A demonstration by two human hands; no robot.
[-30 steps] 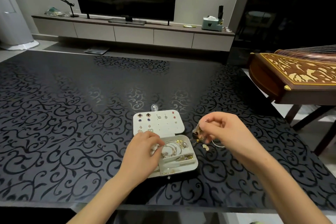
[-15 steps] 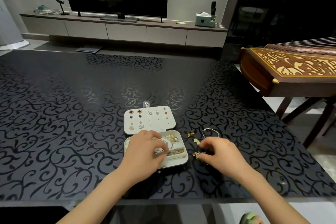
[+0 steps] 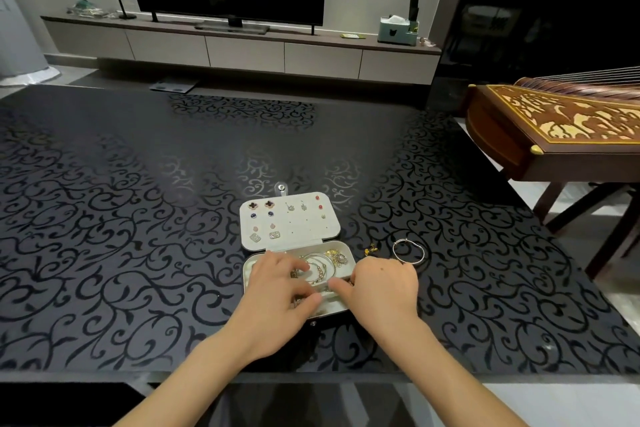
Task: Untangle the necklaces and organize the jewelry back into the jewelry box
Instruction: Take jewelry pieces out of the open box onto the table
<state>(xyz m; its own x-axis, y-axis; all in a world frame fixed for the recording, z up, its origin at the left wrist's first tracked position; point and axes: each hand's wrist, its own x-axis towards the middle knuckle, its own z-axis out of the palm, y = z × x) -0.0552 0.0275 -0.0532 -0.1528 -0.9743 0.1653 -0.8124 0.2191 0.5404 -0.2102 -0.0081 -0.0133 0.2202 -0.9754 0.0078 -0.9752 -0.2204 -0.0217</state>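
The white jewelry box (image 3: 302, 231) lies open near the table's front edge, its lid flat and studded with several earrings. The tray (image 3: 334, 309) holds gold and silver chains and bangles (image 3: 320, 267). My left hand (image 3: 277, 291) rests over the tray's left side, fingers spread down among the jewelry. My right hand (image 3: 382, 288) is at the tray's right edge with its fingers curled into the front compartment; a gold glint shows under them. On the table right of the box lie a small gold piece (image 3: 370, 249) and a silver bangle (image 3: 408, 251).
The table (image 3: 138, 218) is black glass with a scroll pattern. A wooden zither-like instrument (image 3: 554, 135) on a stand is close to the table's right edge. A TV console (image 3: 242, 48) runs along the far wall.
My right hand lifted a gold piece from the table right of the box and moved left to the tray. My left hand stayed in the tray. The view shifted slightly.
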